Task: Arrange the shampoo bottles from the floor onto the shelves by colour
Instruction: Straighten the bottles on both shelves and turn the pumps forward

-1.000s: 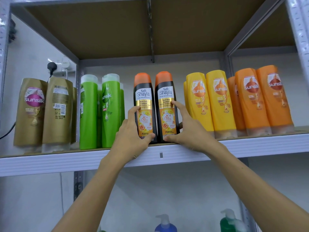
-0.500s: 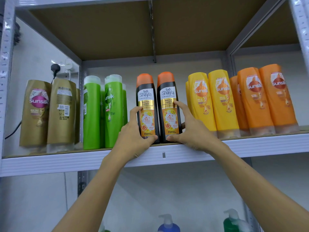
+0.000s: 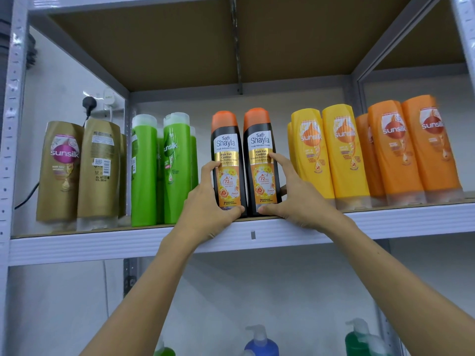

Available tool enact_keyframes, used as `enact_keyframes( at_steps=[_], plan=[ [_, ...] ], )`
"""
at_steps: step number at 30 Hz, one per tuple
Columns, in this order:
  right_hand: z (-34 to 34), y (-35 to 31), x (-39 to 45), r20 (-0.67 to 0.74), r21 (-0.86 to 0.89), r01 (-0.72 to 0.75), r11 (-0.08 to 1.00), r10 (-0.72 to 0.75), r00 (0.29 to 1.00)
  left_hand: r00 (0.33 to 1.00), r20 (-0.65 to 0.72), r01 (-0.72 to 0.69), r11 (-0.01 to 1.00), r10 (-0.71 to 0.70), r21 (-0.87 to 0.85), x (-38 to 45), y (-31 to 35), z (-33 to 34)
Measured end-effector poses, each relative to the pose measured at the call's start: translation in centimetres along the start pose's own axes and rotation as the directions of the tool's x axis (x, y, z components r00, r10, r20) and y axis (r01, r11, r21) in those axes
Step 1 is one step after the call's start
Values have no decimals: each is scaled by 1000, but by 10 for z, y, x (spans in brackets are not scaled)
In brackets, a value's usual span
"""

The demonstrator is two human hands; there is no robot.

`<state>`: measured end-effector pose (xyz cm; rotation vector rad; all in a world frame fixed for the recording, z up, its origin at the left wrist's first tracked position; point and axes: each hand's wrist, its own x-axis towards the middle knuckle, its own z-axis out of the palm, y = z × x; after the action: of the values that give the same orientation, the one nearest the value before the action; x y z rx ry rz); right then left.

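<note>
You've got both hands up on the shelf [image 3: 385, 222] now, one black Safi Shayla bottle apiece. Your left hand [image 3: 205, 201] wraps the left Shayla bottle [image 3: 226, 155], fingers curled round its outer side and thumb hooked under the base at the front. Your right hand [image 3: 295, 196] does the mirror job on the right Shayla bottle [image 3: 259, 150], forefinger lying across the label, thumb pinching low at the base. Both bottles stand upright, long axis straight up, orange caps on top, flanks touching, bases on the board right at the front lip. That's the relation to watch: the pair sits between your palms, squeezed from either side, with the green Sunsilk bottles [image 3: 177, 170] just beside your left knuckles and the yellow Sunsilk bottles [image 3: 341, 155] close off your right. To my eye the placing is nearly done, and any push now wants to go straight back, away from you, both hands together, or the tall bottles may tip. Gold Sunsilk bottles [image 3: 61, 170] stand far left, orange Sunsilk bottles [image 3: 416, 150] far right, and pump bottles [image 3: 262, 343] show on the level below.
</note>
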<state>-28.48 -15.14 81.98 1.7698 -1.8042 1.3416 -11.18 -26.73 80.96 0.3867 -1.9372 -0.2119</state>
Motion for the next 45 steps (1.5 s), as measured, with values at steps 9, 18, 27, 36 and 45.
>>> enact_keyframes(
  at_steps=[9, 18, 27, 36, 45],
  plan=[
    [4, 1, -2, -44, -35, 20, 999, -21, 999, 999, -35, 2, 996, 1, 85, -3, -3, 1],
    [33, -39, -5, -518, -48, 267, 962, -253, 817, 924, -306, -190, 970, 228, 151, -30, -5, -35],
    [93, -102, 33, -497, 151, 419, 895, -298, 815, 876, -464, -18, 971, 131, 240, -18, -58, -91],
    [139, -96, 36, -330, 29, 329, 944, -301, 895, 907, -420, 13, 995, 29, 97, -22, -91, -83],
    [137, -95, 40, -222, 118, 235, 965, -205, 953, 943, -325, 83, 996, -73, 17, -20, -87, -92]
  ],
)
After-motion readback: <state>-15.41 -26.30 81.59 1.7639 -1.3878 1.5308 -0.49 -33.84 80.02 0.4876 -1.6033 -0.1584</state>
